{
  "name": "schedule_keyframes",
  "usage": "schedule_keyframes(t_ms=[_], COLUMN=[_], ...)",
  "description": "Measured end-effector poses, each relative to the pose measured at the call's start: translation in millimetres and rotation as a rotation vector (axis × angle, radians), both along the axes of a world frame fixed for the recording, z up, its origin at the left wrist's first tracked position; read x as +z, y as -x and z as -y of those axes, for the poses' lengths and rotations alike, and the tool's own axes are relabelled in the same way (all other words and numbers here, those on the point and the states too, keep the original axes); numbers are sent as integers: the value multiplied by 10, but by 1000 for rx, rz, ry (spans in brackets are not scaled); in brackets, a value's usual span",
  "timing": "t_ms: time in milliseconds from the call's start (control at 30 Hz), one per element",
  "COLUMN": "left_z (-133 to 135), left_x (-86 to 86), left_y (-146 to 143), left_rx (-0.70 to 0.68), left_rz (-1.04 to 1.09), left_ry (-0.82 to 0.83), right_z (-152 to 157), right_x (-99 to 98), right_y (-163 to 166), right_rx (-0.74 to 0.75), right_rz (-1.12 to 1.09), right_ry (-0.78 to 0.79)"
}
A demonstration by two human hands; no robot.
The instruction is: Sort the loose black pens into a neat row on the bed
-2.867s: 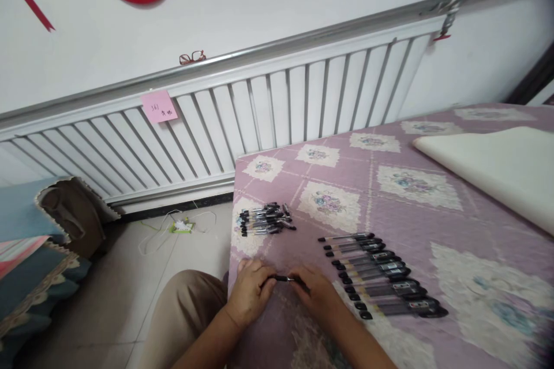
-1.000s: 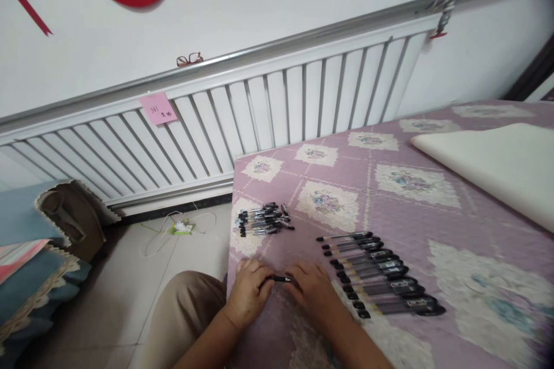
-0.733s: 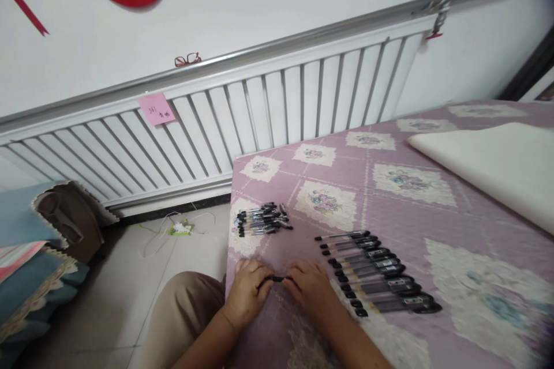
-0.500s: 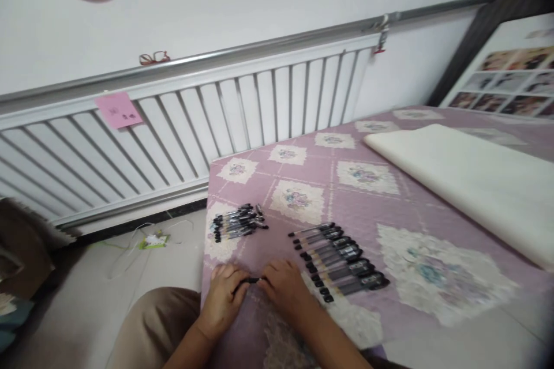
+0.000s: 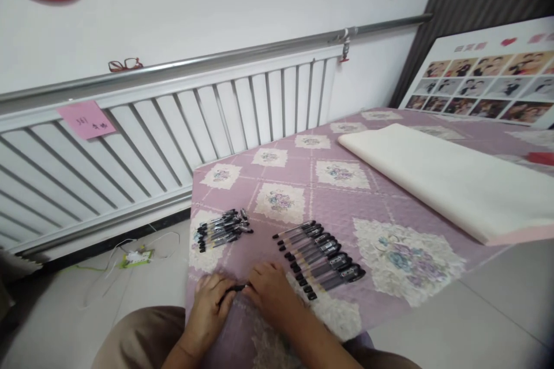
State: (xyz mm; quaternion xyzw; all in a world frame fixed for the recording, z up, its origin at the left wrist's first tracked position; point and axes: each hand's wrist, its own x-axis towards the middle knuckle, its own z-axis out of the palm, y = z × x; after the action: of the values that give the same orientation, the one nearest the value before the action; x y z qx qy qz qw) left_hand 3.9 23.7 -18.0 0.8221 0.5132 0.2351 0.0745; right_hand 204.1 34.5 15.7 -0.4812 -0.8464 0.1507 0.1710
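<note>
My left hand [image 5: 210,305] and my right hand [image 5: 269,294] rest at the near edge of a purple patterned bed cover [image 5: 346,202]. Both are closed on one black pen [image 5: 237,287], which shows between them. Just right of my right hand lies a neat row of several black pens [image 5: 320,259]. Farther away on the left sits a loose pile of black pens [image 5: 220,229].
A folded white sheet [image 5: 441,179] lies on the right of the bed. A white slatted panel [image 5: 173,127] with a pink note [image 5: 85,120] lines the wall. A photo board [image 5: 485,83] leans at the far right. Cables [image 5: 134,253] lie on the tiled floor.
The camera has swung to the right, so the photo board has come into view and everything has shifted left. Both hands stay closed on the same pen.
</note>
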Motion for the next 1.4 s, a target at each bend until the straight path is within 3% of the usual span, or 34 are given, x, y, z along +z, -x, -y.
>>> schedule_keyframes(t_ms=[300,900,1100,1233,1400], left_z=[-10,-35,-430,-782,-928], left_x=[56,-1,135,262,301], left_y=[-37,-33,-45,-134,-248], left_rx=[4,136,200,277,309], left_rz=[-20,45,3,-145,-334], left_ry=[39,-90,-136,-116,-77], right_z=[-32,-111,-133,-150,-161], right_x=[-22,-114,-142,-156,-130], right_y=[2,-52,-100,-113,-134], right_rx=[-20,-70,-58,-53,-33], right_rz=[21,-84,-133,-132,-131], right_ry=[12,-71,-133,-119,-106])
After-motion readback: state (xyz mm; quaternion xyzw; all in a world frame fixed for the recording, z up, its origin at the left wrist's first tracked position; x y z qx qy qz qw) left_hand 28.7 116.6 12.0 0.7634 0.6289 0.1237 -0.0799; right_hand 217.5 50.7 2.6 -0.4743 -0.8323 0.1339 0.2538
